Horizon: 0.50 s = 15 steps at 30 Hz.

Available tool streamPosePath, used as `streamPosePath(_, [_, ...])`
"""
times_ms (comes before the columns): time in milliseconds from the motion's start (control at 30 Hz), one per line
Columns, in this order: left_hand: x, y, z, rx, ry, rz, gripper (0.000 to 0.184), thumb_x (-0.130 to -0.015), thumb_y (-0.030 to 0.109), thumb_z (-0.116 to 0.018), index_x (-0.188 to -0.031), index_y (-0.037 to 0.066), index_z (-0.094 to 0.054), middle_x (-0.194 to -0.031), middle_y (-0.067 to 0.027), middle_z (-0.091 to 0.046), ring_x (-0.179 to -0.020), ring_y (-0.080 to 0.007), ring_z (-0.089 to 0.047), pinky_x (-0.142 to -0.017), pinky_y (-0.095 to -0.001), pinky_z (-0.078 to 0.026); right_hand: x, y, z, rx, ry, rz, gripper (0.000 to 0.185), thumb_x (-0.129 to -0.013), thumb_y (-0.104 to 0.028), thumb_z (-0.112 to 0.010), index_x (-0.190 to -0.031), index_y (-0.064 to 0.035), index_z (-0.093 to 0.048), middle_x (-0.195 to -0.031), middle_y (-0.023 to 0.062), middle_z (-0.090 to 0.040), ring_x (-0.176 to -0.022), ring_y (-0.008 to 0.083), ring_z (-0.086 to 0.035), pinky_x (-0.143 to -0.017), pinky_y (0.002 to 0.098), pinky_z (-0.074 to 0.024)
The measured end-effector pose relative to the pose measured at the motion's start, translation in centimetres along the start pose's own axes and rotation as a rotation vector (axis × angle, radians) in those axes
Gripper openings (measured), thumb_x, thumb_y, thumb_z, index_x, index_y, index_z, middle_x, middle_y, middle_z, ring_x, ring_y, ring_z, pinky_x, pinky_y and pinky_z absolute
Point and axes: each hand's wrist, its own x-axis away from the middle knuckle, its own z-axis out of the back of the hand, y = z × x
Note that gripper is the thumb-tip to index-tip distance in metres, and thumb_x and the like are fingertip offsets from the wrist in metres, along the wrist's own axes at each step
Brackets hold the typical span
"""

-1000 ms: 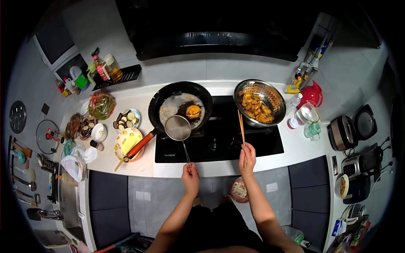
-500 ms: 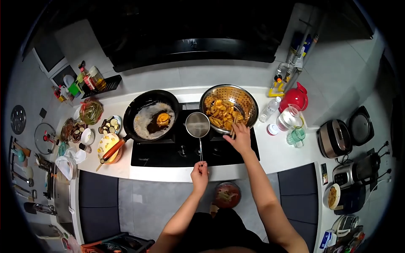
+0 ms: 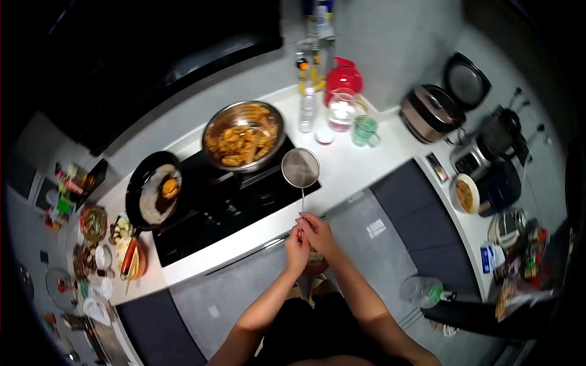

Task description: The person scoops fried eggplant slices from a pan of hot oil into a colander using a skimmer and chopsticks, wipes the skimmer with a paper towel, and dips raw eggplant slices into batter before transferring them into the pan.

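two-hand grip: left hand (image 3: 297,250) and right hand (image 3: 318,235) clasped round strainer (image 3: 300,168) handle
strainer: at stove's (image 3: 201,229) right end
food: browned bits (image 3: 237,145) in metal bowl (image 3: 243,111), orange piece (image 3: 170,186) in wok (image 3: 135,189)

The left hand (image 3: 297,249) and right hand (image 3: 320,235) hide the bottom of the strainer (image 3: 301,168). The arms (image 3: 363,299), cut off at the bottom edge, cover most of a bowl (image 3: 316,265). The far-left bottles (image 3: 74,183) look blurry.

The strainer (image 3: 300,168) is silvery grey, the pan (image 3: 135,191) black, its handle (image 3: 129,255) red-orange, the desk (image 3: 390,152) white, the jug (image 3: 343,78) red, the mug (image 3: 364,131) green.
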Motion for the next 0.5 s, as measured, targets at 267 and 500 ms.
streamPosePath(267, [5.2, 0.7, -16.5, -0.145, -0.392, -0.149, 0.010, -0.079, 0.006, -0.052, -0.088, 0.002, -0.054, -0.055, -0.0085, -0.052, -0.047, -0.0146, -0.050, -0.045, -0.0275, -0.039, 5.9, 5.6, 17.3, -0.252, 0.350, -0.123, 0.020, -0.087, -0.017, -0.049, -0.085, 0.0006, -0.057, -0.075, 0.0036, -0.061, -0.059, 0.0061, -0.052, -0.053, 0.0197, -0.0441])
streamPosePath(500, [14.1, 1.9, -35.7, -0.143, -0.741, -0.139, 0.012, -0.083, 0.013, -0.050, -0.088, 0.003, -0.055, -0.055, -0.0082, -0.055, -0.046, -0.0165, -0.053, -0.044, -0.0290, -0.040, 15.2, 8.0, 37.4, -0.223, 0.737, -0.160, 0.019, -0.086, -0.016, -0.049, -0.081, 0.0011, -0.058, -0.075, 0.0051, -0.062, -0.060, 0.0075, -0.054, -0.054, 0.0204, -0.0443])
